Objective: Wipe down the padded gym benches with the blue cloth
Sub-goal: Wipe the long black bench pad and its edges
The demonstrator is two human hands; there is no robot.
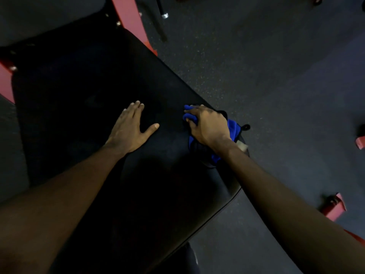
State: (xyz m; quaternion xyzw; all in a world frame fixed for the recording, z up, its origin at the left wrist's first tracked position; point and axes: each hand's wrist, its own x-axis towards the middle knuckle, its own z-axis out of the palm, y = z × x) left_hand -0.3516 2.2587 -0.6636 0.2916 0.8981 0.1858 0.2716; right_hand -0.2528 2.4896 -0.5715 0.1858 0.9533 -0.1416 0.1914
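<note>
Blue cloth (233,126) sits bunched under our right hand (207,125), fingers curled over it at the 3 o'clock edge of the bench pad (79,95); our left hand (130,129) lies flat and empty, bracing. We should press evenly and sweep toward 11 o'clock, overlapping passes up to the red frame (130,14).

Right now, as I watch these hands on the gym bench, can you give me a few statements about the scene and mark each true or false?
1. The right hand grips the blue cloth near the pad's edge. True.
2. The left hand holds a spray bottle. False: it lies flat, fingers straight, on the black bench pad.
3. The bench frame is red. True.
4. The blue cloth lies on the floor. False: it is on the bench pad under the right hand.
</note>
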